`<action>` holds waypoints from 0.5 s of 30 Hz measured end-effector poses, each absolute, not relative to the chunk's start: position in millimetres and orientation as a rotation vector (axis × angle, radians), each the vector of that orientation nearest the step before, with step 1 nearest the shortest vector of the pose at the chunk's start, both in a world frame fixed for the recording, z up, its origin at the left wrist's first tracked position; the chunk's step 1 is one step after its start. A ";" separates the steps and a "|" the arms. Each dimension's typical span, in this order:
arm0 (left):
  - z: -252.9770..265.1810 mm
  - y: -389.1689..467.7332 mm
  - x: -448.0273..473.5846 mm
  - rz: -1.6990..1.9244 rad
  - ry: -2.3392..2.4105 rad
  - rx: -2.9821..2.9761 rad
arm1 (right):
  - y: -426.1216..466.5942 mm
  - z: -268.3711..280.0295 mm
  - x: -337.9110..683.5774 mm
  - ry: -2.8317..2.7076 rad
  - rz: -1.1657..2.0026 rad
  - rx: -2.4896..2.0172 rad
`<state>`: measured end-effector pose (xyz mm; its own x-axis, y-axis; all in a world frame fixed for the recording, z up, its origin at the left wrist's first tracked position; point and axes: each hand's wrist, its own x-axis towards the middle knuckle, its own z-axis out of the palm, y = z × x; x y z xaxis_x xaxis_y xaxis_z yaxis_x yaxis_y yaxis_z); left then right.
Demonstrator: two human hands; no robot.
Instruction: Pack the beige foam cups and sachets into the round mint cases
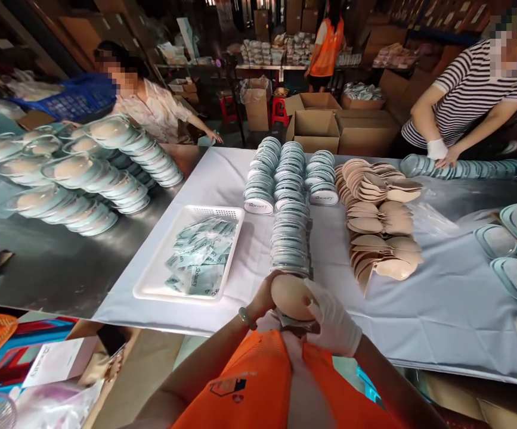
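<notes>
Close to my body, over the table's front edge, a smooth beige bra cup (290, 297) is held between both hands. My left hand (265, 296), bare with a bangle at the wrist, is closed around its left side. My right hand (336, 319), in a white glove, grips the right side, its thumb near the top. Something pale shows under the cup, but I cannot make out what. Just beyond lies a row of stacked oval plastic cases (290, 238). To the right, beige bra cups (386, 220) sit in overlapping piles.
Left of my hands is a white plastic basket (141, 288) of printed packets (207, 274). Filled cases (74, 173) stack on the metal table (39, 286). Two people work across the tables; another stands farther back. Cardboard boxes (316, 131) stand behind. Open cases (515, 277) lie right.
</notes>
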<state>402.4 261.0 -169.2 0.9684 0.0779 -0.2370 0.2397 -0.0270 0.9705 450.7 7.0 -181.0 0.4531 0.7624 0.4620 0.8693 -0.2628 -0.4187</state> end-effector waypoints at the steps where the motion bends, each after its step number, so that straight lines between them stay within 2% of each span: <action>1: -167.7 263.9 403.7 -0.179 0.218 1.510 | 5.7 -187.4 450.2 -1.436 -0.335 -2.094; 3: -163.5 271.7 413.4 -0.343 0.145 1.337 | 8.7 -202.9 460.3 -1.392 -0.400 -2.108; 5: -161.9 281.3 432.6 -0.452 0.136 1.254 | 16.8 -217.2 484.8 -1.120 -0.305 -2.176; 9: -186.4 280.8 479.6 -0.131 0.537 1.642 | 42.3 -231.3 553.4 -0.537 -0.256 -2.316; 11: -211.1 266.9 494.0 -0.046 0.675 1.879 | 52.5 -232.7 581.9 -0.703 -0.104 -2.415; 15: -252.3 244.4 493.6 -0.061 0.659 2.052 | 51.1 -230.8 612.1 -1.372 0.253 -2.571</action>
